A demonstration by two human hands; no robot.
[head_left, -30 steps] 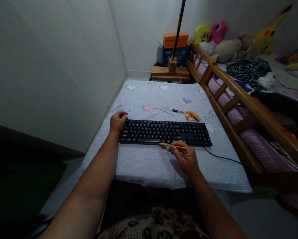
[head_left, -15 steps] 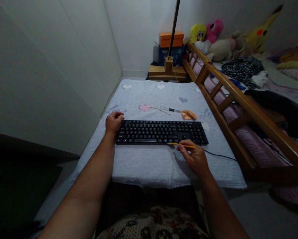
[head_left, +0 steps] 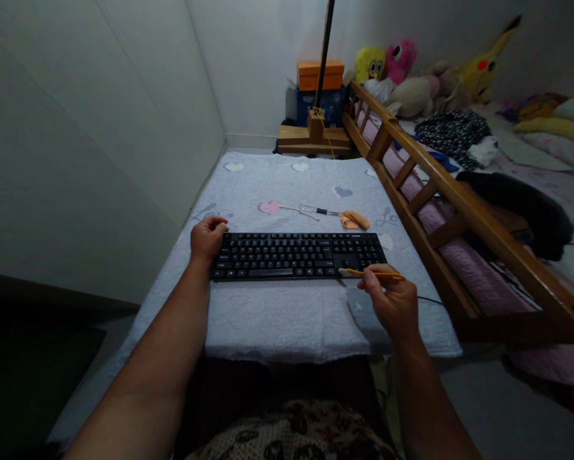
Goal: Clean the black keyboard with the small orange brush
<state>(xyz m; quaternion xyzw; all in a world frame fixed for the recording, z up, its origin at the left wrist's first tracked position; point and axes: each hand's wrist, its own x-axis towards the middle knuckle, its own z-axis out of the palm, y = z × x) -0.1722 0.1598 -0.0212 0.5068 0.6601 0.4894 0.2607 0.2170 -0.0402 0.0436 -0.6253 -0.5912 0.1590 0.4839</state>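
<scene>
A black keyboard (head_left: 277,257) lies flat across the cloth-covered table. At its upper left corner, my left hand (head_left: 207,237) is closed on the edge with curled fingers. Pinched in my right hand (head_left: 392,300) is a small paintbrush (head_left: 348,273) with a thin yellow handle. Its pale bristles meet the keyboard's front edge, right of the middle. Behind the keyboard lie an orange cloth (head_left: 354,220), a thin metal tool with a black sleeve (head_left: 322,211), and a thin pale stick (head_left: 294,209).
The table wears a pale blue cloth (head_left: 267,319) with hearts. To the right runs a wooden bed rail (head_left: 430,160), with plush toys and clothes beyond. A wooden stand (head_left: 315,134) and an orange box (head_left: 320,75) are at the back. A white wall (head_left: 99,160) rises on the left.
The brush has moved right along the keyboard's front edge with my right hand. My left hand stays at the keyboard's left end. The whole view has shifted slightly.
</scene>
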